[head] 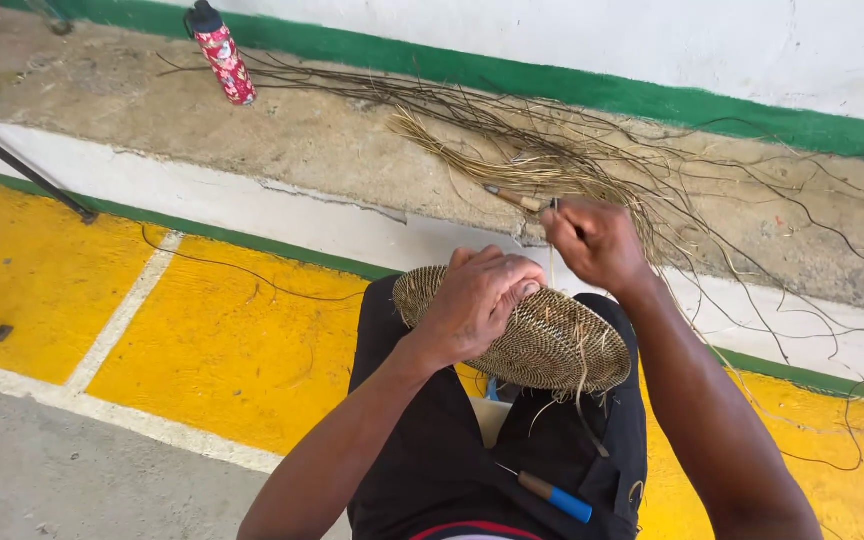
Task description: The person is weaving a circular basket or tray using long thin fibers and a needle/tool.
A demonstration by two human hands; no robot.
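Fingers (pixel 552 222) on upright strand (pixel 551 262)

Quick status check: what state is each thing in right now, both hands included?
Left hand: gripping the woven basket's rim.
Right hand: closed on a wooden-handled tool and a strand.
Woven basket: unfinished, on the lap, loose ends sticking out.
Fibre bundle: loose, spread on the ledge.
Bottle: capped, lying on the ledge.
Blue-handled tool: unused, resting on the lap.

You look down on a yellow-painted concrete floor (pixel 222 350) crossed by a white line (pixel 122 320). Far off, a bare concrete ledge (pixel 282 130) runs below a white wall (pixel 652 40) with a green painted band (pixel 552 85), all in bright daylight.
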